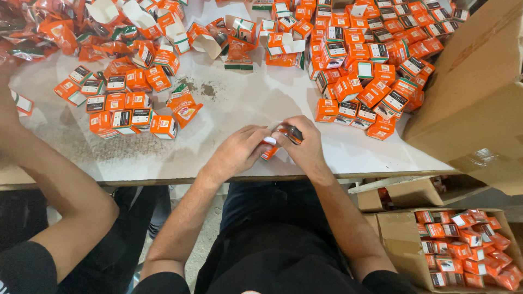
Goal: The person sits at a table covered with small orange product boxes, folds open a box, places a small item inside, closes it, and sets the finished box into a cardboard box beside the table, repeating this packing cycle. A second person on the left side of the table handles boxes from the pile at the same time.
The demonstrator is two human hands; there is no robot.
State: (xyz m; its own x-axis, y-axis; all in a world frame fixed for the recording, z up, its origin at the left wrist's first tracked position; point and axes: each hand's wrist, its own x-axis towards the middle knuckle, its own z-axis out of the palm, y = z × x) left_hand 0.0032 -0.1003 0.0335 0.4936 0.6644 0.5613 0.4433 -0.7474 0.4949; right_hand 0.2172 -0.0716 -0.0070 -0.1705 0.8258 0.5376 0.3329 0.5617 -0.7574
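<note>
My left hand [238, 151] and my right hand [305, 146] meet over the near edge of the white table [239, 103]. Together they grip one small orange box [284, 136], its end flap between the fingers. A big heap of closed orange boxes [370, 65] lies on the table beyond my right hand. A smaller group of orange boxes [120, 103] lies to the left of my left hand. Flat and half-folded orange cartons [180, 32] are piled along the far side.
Another person's bare arm [60, 185] reaches onto the table at the left. A large brown cardboard box [479, 92] stands at the right. On the floor at lower right an open carton [463, 250] holds several orange boxes. My dark trousers fill the bottom centre.
</note>
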